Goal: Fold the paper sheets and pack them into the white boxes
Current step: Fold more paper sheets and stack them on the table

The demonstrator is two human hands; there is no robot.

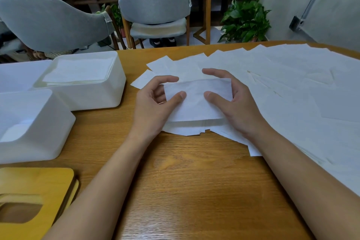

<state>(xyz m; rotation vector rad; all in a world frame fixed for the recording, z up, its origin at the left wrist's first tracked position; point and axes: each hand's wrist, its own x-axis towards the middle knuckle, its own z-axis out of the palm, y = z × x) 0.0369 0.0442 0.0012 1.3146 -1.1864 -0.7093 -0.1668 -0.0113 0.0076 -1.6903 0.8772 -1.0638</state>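
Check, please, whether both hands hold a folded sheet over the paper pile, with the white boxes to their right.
No, the head view shows the white boxes on the left; the left hand and right hand do hold a folded sheet over the paper pile.

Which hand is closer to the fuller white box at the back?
Left. The left hand grips the left end of the folded sheet, just right of the white box; the right hand holds its other end, farther away.

Matt, creased paper sheets; smooth plastic boxes; glossy grained wood table.
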